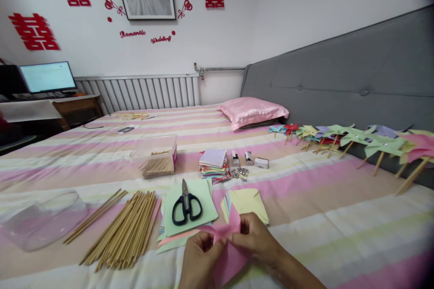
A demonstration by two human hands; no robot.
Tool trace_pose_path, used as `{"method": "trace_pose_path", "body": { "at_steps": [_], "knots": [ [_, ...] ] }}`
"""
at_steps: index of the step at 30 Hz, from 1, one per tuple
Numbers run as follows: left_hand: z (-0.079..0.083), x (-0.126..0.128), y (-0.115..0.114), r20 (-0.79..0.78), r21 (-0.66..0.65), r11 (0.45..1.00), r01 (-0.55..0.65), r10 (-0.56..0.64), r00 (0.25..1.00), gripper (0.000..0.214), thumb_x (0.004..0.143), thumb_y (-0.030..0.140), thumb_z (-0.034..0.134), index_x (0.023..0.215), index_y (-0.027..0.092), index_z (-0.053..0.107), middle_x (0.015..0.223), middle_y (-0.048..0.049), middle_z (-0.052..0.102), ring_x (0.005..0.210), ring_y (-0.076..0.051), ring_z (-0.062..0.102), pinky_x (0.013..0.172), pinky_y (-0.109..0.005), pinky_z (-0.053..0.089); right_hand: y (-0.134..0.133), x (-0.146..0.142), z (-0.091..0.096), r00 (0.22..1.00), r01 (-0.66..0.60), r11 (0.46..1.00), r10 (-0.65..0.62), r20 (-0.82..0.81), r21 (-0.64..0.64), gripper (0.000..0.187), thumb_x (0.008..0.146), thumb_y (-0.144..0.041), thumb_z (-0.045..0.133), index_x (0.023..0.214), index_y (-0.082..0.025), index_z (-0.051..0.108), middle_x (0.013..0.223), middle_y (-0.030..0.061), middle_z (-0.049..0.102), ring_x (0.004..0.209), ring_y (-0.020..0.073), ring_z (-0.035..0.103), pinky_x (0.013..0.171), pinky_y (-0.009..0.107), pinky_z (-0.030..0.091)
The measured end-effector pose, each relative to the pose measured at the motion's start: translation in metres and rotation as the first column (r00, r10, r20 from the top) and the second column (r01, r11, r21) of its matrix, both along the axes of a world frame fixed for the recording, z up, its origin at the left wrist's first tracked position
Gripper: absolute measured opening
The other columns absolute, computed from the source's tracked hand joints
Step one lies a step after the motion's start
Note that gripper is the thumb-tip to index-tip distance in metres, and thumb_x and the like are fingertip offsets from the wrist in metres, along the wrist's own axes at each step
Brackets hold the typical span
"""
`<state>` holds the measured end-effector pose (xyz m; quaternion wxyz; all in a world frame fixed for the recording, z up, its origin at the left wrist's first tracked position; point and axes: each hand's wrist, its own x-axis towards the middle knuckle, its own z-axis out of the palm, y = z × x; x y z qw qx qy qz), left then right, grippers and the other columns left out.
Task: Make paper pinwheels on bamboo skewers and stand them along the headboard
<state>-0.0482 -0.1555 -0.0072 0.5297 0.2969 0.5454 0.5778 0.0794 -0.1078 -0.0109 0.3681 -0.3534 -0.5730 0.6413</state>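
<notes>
My left hand point(199, 255) and my right hand point(254, 235) both pinch a pink paper square point(228, 239) low in the view, with its corners folded up toward the middle. Just beyond my hands lies a stack of yellow and pink cut paper point(249, 203). Black-handled scissors point(186, 205) rest on a green sheet point(196, 210) to the left of it. A bundle of wooden sticks point(125, 230) lies further left on the striped bedsheet point(322, 216).
A stack of coloured paper squares point(213, 165), small staplers point(249, 159) and metal pins point(240, 172) sit mid-bed. Finished paper pinwheels point(356, 142) line the grey headboard point(339, 72) on the right. A clear box of short sticks point(158, 156), a clear lid point(40, 219) and a pink pillow point(252, 112) are around.
</notes>
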Motion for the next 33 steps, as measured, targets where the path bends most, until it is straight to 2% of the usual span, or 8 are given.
{"method": "trace_pose_path", "body": {
  "at_steps": [9, 13, 16, 18, 20, 22, 26, 33],
  "knots": [
    [-0.004, -0.001, 0.001, 0.085, -0.072, 0.997, -0.008, 0.014, 0.996, 0.027, 0.039, 0.026, 0.081, 0.045, 0.013, 0.058, 0.042, 0.0024, 0.056, 0.039, -0.007, 0.045, 0.041, -0.018, 0.029, 0.001, -0.002, -0.006, 0.999, 0.029, 0.998, -0.03, 0.014, 0.05, 0.023, 0.062, -0.031, 0.065, 0.055, -0.014, 0.051, 0.05, -0.0053, 0.041, 0.048, 0.0072, 0.035, 0.046, 0.02, 0.027],
    [0.0, -0.006, 0.001, 0.194, -0.065, 0.997, -0.04, 0.052, 0.98, 0.026, 0.048, 0.024, 0.079, 0.048, 0.014, 0.055, 0.041, 0.0048, 0.054, 0.039, -0.007, 0.045, 0.041, -0.017, 0.032, 0.001, -0.001, -0.001, 0.997, 0.073, 0.986, -0.072, -0.012, 0.152, 0.031, 0.063, -0.037, 0.068, 0.08, -0.015, 0.056, 0.07, 0.0007, 0.055, 0.063, 0.0129, 0.05, 0.056, 0.022, 0.039],
    [0.001, -0.015, 0.002, 0.264, -0.097, 0.989, -0.115, 0.137, 0.955, 0.022, 0.051, 0.021, 0.078, 0.051, 0.014, 0.056, 0.045, 0.0034, 0.058, 0.042, -0.008, 0.05, 0.044, -0.018, 0.037, 0.0, 0.002, 0.005, 0.968, 0.237, 0.923, -0.252, 0.009, 0.304, 0.035, 0.067, -0.035, 0.065, 0.095, -0.017, 0.054, 0.085, 0.0053, 0.058, 0.073, 0.0164, 0.053, 0.061, 0.024, 0.042],
    [0.002, -0.021, 0.003, 0.284, -0.1, 0.985, -0.143, 0.166, 0.944, 0.017, 0.054, 0.018, 0.076, 0.058, 0.013, 0.06, 0.051, 0.0014, 0.062, 0.048, -0.01, 0.054, 0.048, -0.018, 0.041, -0.003, 0.004, 0.007, 0.941, 0.298, 0.869, -0.338, 0.032, 0.395, 0.025, 0.071, -0.03, 0.06, 0.092, -0.018, 0.055, 0.075, 0.0028, 0.058, 0.067, 0.0151, 0.052, 0.06, 0.024, 0.042],
    [0.004, -0.025, 0.003, 0.302, -0.097, 0.98, -0.176, 0.198, 0.933, 0.013, 0.057, 0.016, 0.074, 0.063, 0.013, 0.062, 0.055, 0.0009, 0.064, 0.051, -0.01, 0.056, 0.05, -0.018, 0.043, -0.007, 0.005, 0.009, 0.952, 0.236, 0.864, -0.298, 0.073, 0.444, 0.016, 0.074, -0.024, 0.056, 0.088, -0.018, 0.057, 0.059, -0.0015, 0.054, 0.056, 0.013, 0.05, 0.056, 0.024, 0.041],
    [0.004, -0.027, 0.002, 0.329, -0.091, 0.975, -0.203, 0.221, 0.918, 0.011, 0.059, 0.014, 0.072, 0.062, 0.014, 0.062, 0.054, 0.0024, 0.063, 0.051, -0.009, 0.055, 0.05, -0.018, 0.044, -0.011, 0.004, 0.008, 0.978, 0.075, 0.885, -0.154, 0.138, 0.459, 0.017, 0.074, -0.018, 0.052, 0.089, -0.018, 0.06, 0.052, -0.0031, 0.054, 0.049, 0.0119, 0.049, 0.052, 0.022, 0.04],
    [0.002, -0.027, 0.003, 0.364, -0.069, 0.981, -0.181, 0.194, 0.911, 0.011, 0.062, 0.012, 0.07, 0.059, 0.014, 0.06, 0.051, 0.0039, 0.058, 0.049, -0.009, 0.052, 0.05, -0.019, 0.044, -0.018, -0.002, 0.004, 0.965, -0.178, 0.852, 0.054, 0.256, 0.492, 0.029, 0.07, -0.01, 0.052, 0.093, -0.021, 0.067, 0.072, 0.001, 0.067, 0.057, 0.0127, 0.057, 0.055, 0.021, 0.043],
    [0.0, -0.023, 0.0, 0.383, -0.043, 0.993, -0.109, 0.117, 0.916, 0.01, 0.059, 0.013, 0.072, 0.058, 0.011, 0.062, 0.049, 0.0031, 0.056, 0.049, -0.008, 0.051, 0.048, -0.018, 0.042, -0.015, -0.007, 0.003, 0.971, -0.104, 0.858, -0.021, 0.237, 0.502, 0.012, 0.07, -0.021, 0.065, 0.078, -0.019, 0.073, 0.069, 0.0036, 0.069, 0.06, 0.0143, 0.059, 0.059, 0.022, 0.043]
  ]
}}
